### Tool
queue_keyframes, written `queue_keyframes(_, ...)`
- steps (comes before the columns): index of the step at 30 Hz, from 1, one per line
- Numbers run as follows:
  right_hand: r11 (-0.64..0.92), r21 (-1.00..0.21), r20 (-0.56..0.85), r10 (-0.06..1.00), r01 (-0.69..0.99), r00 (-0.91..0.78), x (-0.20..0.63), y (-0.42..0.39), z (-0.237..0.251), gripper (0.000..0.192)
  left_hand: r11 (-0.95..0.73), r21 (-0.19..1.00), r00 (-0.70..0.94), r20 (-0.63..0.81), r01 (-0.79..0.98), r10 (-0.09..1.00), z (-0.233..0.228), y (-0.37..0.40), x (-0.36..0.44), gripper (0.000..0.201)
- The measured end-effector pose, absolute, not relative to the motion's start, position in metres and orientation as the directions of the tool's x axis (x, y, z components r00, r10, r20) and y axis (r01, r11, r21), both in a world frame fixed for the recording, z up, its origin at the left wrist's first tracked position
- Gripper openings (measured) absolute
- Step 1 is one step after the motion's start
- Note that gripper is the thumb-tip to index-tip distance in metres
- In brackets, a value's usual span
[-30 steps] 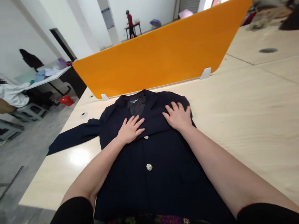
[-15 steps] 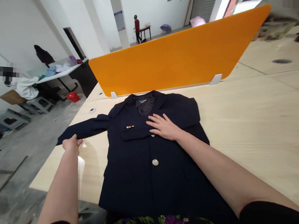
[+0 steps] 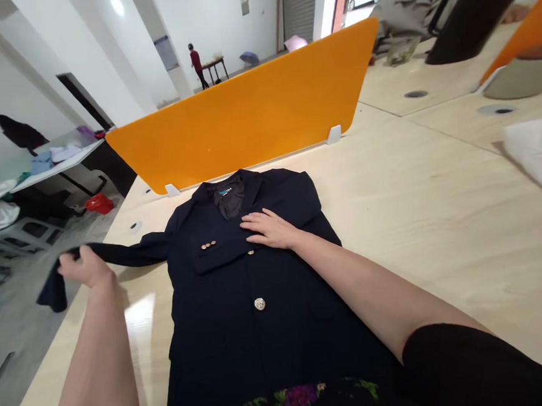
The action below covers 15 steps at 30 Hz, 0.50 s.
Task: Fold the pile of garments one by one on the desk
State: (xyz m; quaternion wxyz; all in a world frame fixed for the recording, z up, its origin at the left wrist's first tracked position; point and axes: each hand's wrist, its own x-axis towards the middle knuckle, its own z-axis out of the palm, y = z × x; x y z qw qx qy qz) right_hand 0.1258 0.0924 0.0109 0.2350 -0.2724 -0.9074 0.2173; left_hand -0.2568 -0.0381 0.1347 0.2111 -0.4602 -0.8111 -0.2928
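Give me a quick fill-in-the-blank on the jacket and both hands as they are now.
1. The left hand grips the jacket's ____.
2. The right hand lies flat on the jacket, just below its ____.
3. Behind the jacket stands a divider coloured ____.
4. The jacket lies front side ____ on the table.

Missing words: sleeve; collar; orange; up

The jacket (image 3: pixel 256 277) lies on the table (image 3: pixel 440 197), before the divider (image 3: pixel 240 119).
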Motion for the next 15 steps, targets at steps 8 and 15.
queue_keyframes(8, 0.131, -0.99, 0.14, 0.932, -0.048, -0.335, 0.148, 0.113, 0.027, 0.065, -0.277, -0.066, 0.284, 0.298, 0.959, 0.911, 0.08, -0.01, -0.11, 0.026)
queue_keyframes(15, 0.084, -0.972, 0.146, 0.948, -0.219, -0.283, 0.151, 0.115, 0.023, 0.051, -0.072, 0.075, 0.029, 0.463, 0.995, 0.886, 0.062, 0.001, -0.135, 0.039)
